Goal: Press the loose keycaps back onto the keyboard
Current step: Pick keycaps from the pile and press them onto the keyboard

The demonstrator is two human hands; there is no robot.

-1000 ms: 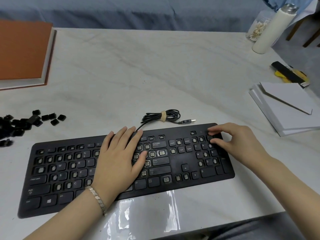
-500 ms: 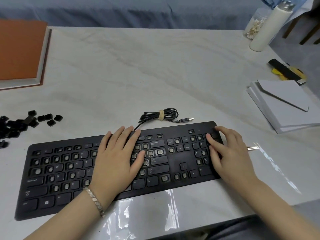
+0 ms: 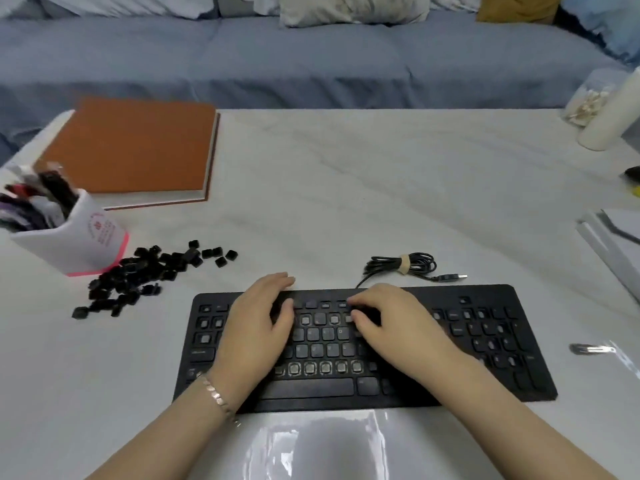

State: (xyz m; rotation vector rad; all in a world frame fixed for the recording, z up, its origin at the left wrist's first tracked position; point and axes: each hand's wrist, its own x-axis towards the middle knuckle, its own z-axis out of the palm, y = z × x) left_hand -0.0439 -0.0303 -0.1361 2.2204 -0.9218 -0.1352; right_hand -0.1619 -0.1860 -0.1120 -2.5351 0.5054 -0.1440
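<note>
Pale marble-patterned table [image 3: 346,188] in front of a blue upholstered couch [image 3: 311,60]; motion blur noted across the whole view. Black keyboard [image 3: 322,341] lies flat on the table at its near edge, long side toward the person. Many sockets on the keyboard stand bare, including a row just above the space bar, while other keys carry their caps. Left hand [image 3: 258,327] lies palm down on the keyboard's left half, fingers straight and relaxed, gripping nothing, fingertips reaching its far edge. A metal bracelet [image 3: 218,396] sits on that wrist. Right hand [image 3: 391,323] rests on the middle of the keyboard, fingers bent, tips down on the upper rows, thumb drawn in beneath them; whether a cap is pinched there cannot be told through the blur. Loose keycaps [image 3: 145,275] lie in a scattered black heap on the table, left of the keyboard and apart from it. A white pen holder [image 3: 72,237] stands just beyond that heap, farther left of the keyboard. An orange-covered book [image 3: 135,150] lies well behind the keyboard's left end. The keyboard's coiled cable [image 3: 401,265] lies just behind its far edge. A small metal tool [image 3: 592,348] lies just right of the keyboard. A white bottle [image 3: 613,116] stands well behind the keyboard's right end.
</note>
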